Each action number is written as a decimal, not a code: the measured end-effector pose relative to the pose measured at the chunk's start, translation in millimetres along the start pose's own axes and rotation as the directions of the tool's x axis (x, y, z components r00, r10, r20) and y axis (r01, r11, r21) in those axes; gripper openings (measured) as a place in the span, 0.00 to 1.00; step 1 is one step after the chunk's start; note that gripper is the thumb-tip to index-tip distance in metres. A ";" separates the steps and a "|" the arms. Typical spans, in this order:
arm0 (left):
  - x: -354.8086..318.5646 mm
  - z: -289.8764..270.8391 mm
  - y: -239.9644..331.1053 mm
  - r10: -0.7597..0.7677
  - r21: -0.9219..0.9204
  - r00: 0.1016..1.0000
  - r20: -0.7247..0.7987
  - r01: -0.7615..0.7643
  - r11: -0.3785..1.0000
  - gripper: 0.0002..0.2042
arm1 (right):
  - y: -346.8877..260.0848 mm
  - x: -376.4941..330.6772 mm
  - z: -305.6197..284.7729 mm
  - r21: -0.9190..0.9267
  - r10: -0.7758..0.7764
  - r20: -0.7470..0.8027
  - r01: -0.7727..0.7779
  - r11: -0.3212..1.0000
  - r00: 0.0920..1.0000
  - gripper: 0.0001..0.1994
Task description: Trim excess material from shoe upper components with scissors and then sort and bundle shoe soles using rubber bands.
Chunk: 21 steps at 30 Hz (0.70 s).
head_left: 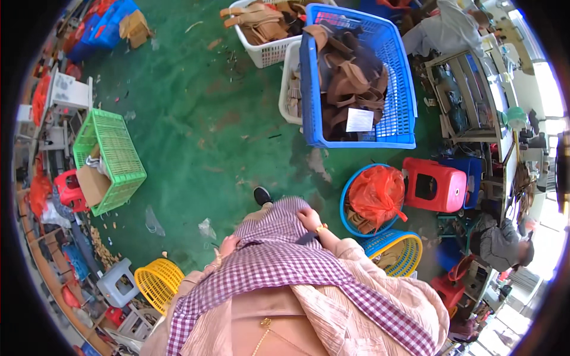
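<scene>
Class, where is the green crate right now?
In the head view, the green crate is at left, beside a red stool, up-left of the left hand.

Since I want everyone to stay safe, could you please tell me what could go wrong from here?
Only one shoe shows past the apron, so plastic scraps on the floor might be missed and cause a slip. The red bag pokes over the rim of its basket and could snag if brushed.

Purple-and-white checked apron hangs down the wearer's front, lower part creased, between both hands.
</scene>
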State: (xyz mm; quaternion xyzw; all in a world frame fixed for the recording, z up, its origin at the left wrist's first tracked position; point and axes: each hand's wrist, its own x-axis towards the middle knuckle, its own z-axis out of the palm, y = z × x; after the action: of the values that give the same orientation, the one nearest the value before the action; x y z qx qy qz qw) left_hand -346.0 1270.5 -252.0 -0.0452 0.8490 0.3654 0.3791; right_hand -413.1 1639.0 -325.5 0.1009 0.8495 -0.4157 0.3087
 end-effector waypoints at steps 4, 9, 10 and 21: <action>35.1 -43.0 -31.0 -0.176 -0.123 0.984 0.021 0.178 0.976 0.17 | -128.6 68.6 5.3 0.133 -0.206 -0.009 0.205 0.970 0.979 0.09; 90.6 -95.7 -97.5 -0.133 -0.031 0.990 0.047 0.134 0.990 0.20 | -211.5 158.6 5.3 0.169 -0.040 0.041 0.032 0.985 0.998 0.10; 104.5 -113.3 -109.9 -0.132 -0.092 0.990 0.053 0.137 0.986 0.20 | -219.5 183.4 8.6 0.167 0.013 0.056 -0.022 0.986 0.998 0.11; 286.6 -452.9 34.7 0.002 0.272 0.975 -0.222 0.059 0.961 0.12 | -374.0 397.6 -30.9 0.052 0.169 0.060 -0.172 0.984 0.984 0.09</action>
State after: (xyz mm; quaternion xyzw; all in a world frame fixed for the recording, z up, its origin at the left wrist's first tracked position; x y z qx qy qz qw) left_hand -837.9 1056.7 -223.8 -0.0443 0.9277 0.2304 0.2905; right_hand -900.6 1391.7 -312.3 0.1704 0.8167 -0.4145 0.3634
